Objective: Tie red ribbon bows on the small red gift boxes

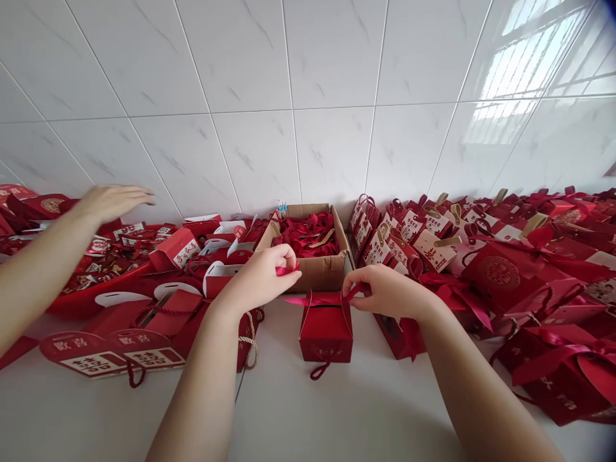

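Note:
A small red gift box (326, 335) stands upright in front of me, with a dark cord loop at its base. Red ribbon (297, 300) runs across its top. My left hand (264, 274) is closed on a piece of red ribbon, up and to the left of the box. At the box's upper right edge, my right hand (380, 290) pinches the ribbon's other side. Just behind, an open cardboard box (320, 273) holds many loose red ribbons (308, 232).
Several red gift boxes (510, 273) crowd the right side. On the left are more boxes (158, 317) and a red tray of small packets (115, 253). Another person's hand (113, 200) hovers above them. A tiled wall (332, 147) rises behind.

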### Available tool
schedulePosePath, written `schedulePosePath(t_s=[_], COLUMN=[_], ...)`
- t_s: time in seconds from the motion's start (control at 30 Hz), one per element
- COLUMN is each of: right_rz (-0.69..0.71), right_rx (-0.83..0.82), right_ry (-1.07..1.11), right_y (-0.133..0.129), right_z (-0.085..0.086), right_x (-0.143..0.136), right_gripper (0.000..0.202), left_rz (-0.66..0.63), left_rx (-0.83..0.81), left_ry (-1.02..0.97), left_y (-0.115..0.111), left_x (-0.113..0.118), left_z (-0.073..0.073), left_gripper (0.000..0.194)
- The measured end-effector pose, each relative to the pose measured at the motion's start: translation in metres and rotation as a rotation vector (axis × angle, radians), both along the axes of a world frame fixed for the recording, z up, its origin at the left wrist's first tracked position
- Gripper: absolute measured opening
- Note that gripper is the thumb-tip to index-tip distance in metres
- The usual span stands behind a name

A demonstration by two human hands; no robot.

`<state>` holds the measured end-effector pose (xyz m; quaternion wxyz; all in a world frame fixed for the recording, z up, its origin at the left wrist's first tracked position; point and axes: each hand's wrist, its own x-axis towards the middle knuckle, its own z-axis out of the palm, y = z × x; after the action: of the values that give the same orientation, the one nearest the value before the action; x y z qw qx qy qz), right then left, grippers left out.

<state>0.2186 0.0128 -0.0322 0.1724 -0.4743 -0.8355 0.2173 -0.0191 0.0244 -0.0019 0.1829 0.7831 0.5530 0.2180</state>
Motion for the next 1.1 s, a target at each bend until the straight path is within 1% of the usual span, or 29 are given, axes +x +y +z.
schedulePosePath(t_s=[0.1,0.2,0.3,0.37,0.43,0.53,0.67,0.9,1.0,1.03,1.1], right_rz=[0.002,-0.048,-0.080,-0.099,-0.115,-0.140,-0.163,-0.215,-0.201,-0.186,-0.153], right_rx=[-0.033,-0.005,0.012,-0.011,-0.043,-0.079,-0.092,-0.065,-0.044,-0.039,-0.038], right_ry=[-0.014,-0.048,-0.175,-0.270,-0.326,-0.373,-0.393,-0.371,-0.258,-0.200,-0.106], right_y=[0.003,0.005,0.005,0.005,0.004,0.004,0.004,-0.004,-0.008,-0.009,-0.013], right_z=[-0.001,-0.002,-0.002,-0.003,-0.005,-0.006,-0.007,0.000,0.004,0.005,0.007], right_x=[0.001,0.000,-0.002,-0.004,-0.007,-0.009,-0.009,-0.004,0.000,0.002,0.006], right_gripper=[0.013,0.018,0.026,0.029,0.030,0.031,0.029,0.033,0.020,0.019,0.027], left_rz=[-0.017,-0.100,-0.134,-0.125,-0.117,-0.108,-0.121,-0.120,-0.122,-0.125,-0.127], left_rx=[-0.106,-0.188,-0.269,-0.325,-0.351,-0.348,-0.354,-0.309,-0.260,-0.237,-0.185], left_ry=[0.124,0.198,0.283,0.324,0.323,0.295,0.318,0.335,0.319,0.305,0.257], left_y=[0.002,0.006,0.012,0.016,0.018,0.019,0.017,0.018,0.014,0.012,0.009], left_x=[0.000,-0.002,-0.004,-0.005,-0.006,-0.005,-0.004,-0.006,-0.005,-0.004,-0.002], left_z=[-0.002,-0.006,-0.014,-0.019,-0.021,-0.022,-0.021,-0.021,-0.017,-0.015,-0.013], left_gripper=[0.022,0.026,0.034,0.039,0.041,0.043,0.044,0.045,0.044,0.043,0.043])
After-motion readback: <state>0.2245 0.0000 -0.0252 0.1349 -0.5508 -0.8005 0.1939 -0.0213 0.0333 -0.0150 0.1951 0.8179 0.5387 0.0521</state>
